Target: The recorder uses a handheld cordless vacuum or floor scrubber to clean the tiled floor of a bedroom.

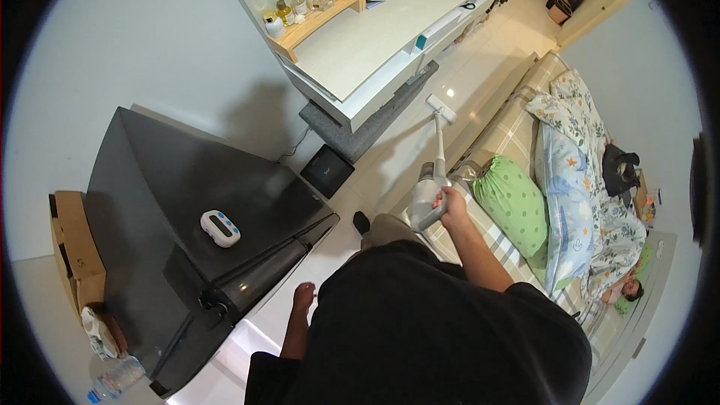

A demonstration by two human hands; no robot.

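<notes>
My right hand (451, 206) grips the handle of a white and grey cordless stick vacuum cleaner (423, 194). Its tube (440, 143) runs forward and down to a white floor head (441, 108), which rests on the glossy tiles between the dressing table and the bed. My left hand (304, 295) hangs low at my side, near the edge of a large black unit (214, 174). Nothing shows in that hand, and how far its fingers are curled is unclear. A white device with blue buttons (220, 229) lies on the black unit.
A white dressing table (388, 22) carries bottles on a wooden shelf (315, 22). Below are a grey bench (360, 129) and a black square object (327, 171). The bed (506, 107) holds a green pillow (512, 208), bedding and a lying person (625, 288). A plastic bottle (116, 378) lies lower left.
</notes>
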